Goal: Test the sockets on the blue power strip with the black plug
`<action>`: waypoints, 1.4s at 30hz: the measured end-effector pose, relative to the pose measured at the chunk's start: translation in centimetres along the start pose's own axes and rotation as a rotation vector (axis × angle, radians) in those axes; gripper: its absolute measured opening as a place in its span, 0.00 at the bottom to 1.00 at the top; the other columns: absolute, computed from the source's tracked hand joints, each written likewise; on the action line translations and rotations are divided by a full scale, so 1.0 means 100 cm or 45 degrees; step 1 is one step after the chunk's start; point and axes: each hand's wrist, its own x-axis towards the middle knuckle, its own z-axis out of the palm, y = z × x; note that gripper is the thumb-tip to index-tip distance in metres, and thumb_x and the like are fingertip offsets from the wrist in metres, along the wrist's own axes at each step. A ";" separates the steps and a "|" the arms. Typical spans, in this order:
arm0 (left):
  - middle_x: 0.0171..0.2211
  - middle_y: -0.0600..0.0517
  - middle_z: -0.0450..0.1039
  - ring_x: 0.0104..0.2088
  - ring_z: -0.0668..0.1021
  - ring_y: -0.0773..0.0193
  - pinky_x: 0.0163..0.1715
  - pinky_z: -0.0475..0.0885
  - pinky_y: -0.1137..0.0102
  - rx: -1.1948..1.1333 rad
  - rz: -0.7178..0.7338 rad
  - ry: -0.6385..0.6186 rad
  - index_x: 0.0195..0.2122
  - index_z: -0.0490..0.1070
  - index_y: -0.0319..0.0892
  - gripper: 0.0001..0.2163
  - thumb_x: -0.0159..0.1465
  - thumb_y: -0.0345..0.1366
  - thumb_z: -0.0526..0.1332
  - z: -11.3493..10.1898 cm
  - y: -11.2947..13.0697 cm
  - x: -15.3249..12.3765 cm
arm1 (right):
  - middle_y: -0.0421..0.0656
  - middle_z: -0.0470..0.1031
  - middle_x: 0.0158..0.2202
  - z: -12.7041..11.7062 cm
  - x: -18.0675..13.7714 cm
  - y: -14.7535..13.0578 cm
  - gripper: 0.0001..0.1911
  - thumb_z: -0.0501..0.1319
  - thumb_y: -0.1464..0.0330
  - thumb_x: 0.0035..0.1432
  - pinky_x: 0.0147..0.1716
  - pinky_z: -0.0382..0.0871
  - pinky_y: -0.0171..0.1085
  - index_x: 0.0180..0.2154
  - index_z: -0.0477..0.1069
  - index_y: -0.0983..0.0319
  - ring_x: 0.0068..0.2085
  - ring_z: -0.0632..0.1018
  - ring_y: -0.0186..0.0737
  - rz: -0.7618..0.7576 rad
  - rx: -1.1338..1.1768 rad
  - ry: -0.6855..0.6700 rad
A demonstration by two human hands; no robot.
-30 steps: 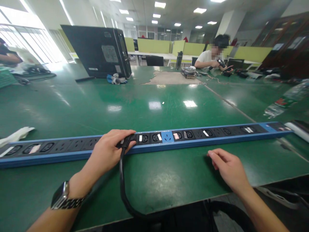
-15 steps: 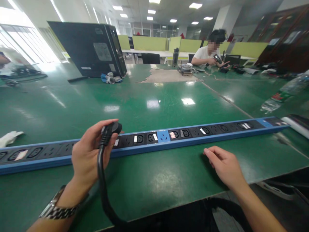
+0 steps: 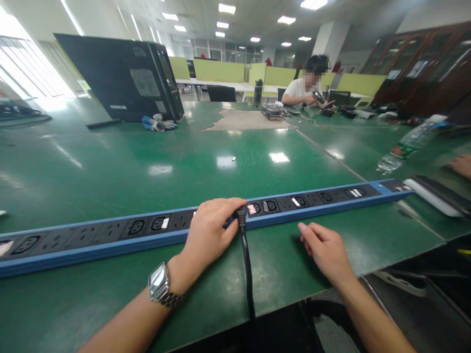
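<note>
Green and glossy, the tabletop (image 3: pixel 147 189) spreads beneath both hands, slick enough, an onlooker would judge, to let things skid. Beyond the left hand stands a boxy black computer tower (image 3: pixel 110 78), well apart from the work. Power strip (image 3: pixel 176 228): a long bar with blue edges and dark socket faces, passing under the left hand and extending past the right; uneven pressure could shift it, since the right hand gives no brace. The left hand (image 3: pixel 211 225) grips a plug (image 3: pixel 241 215) between thumb and fingers. The right hand (image 3: pixel 326 250), just nearer the body than the strip, has loosely curled fingers and appears to hold nothing. Smooth, thick and black, the cord (image 3: pixel 248 274) descends from the left fingertips between the forearms; a snag there could tilt the plug. A squarish watch (image 3: pixel 161 284) with metal links circles the left wrist. Smallest is the plug itself, ribbed at its neck, over the strip; its pins are hidden, so seating cannot be told, and a misaligned push could jam them.
</note>
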 end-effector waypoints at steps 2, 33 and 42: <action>0.47 0.49 0.78 0.48 0.78 0.56 0.50 0.70 0.57 0.022 -0.022 -0.022 0.50 0.72 0.45 0.14 0.63 0.30 0.59 -0.002 0.001 0.002 | 0.36 0.62 0.16 0.009 -0.001 -0.011 0.25 0.57 0.51 0.60 0.22 0.58 0.32 0.21 0.65 0.62 0.20 0.65 0.31 0.073 0.149 -0.016; 0.58 0.42 0.69 0.56 0.71 0.47 0.56 0.63 0.52 0.429 -0.098 -0.328 0.60 0.62 0.43 0.29 0.59 0.46 0.64 0.007 -0.005 0.001 | 0.34 0.61 0.14 0.036 0.014 -0.118 0.19 0.60 0.52 0.54 0.12 0.54 0.29 0.25 0.69 0.62 0.14 0.61 0.27 0.171 0.780 -0.285; 0.56 0.41 0.70 0.55 0.71 0.46 0.55 0.63 0.52 0.490 -0.099 -0.332 0.60 0.62 0.40 0.29 0.61 0.46 0.63 0.009 -0.002 0.001 | 0.32 0.58 0.13 -0.018 0.053 -0.061 0.16 0.61 0.58 0.55 0.11 0.47 0.27 0.25 0.69 0.64 0.12 0.58 0.25 0.659 0.603 -0.243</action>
